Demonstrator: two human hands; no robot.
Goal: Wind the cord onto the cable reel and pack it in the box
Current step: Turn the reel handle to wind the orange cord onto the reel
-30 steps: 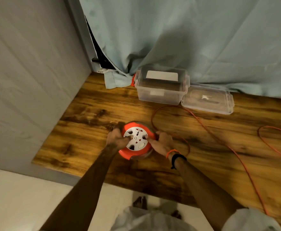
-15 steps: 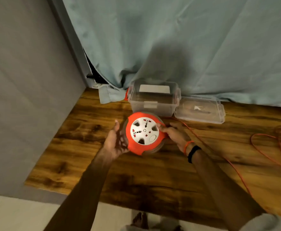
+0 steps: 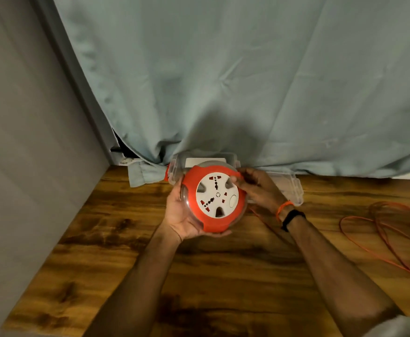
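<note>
Head view, cable reel: the orange-and-white cable reel (image 3: 215, 200) is held up off the tabletop (image 3: 235, 268), socket face toward the camera, just in front of the clear box (image 3: 175, 170) at its 12 o'clock.
Left hand: the left hand (image 3: 183, 211) cups the reel's rim from 7 to 9 o'clock, fingers wrapped under it and bearing its weight.
Right hand: the right hand (image 3: 256, 184) sits at the reel's 2 o'clock, fingers pinched at the orange rim; whether they grip a winding tab or the cord itself I cannot tell.
Cord: the orange cord (image 3: 391, 229) lies loose on the tabletop, well apart at the reel's 3 to 4 o'clock, with a strand running back under the right wrist.
Deciding relation: the slack lies to the right, so the right hand is nearer to feed it.
Lid: the clear lid (image 3: 294, 190) lies beside the box at its 3 o'clock.
Progress: judged barely begun.
</note>
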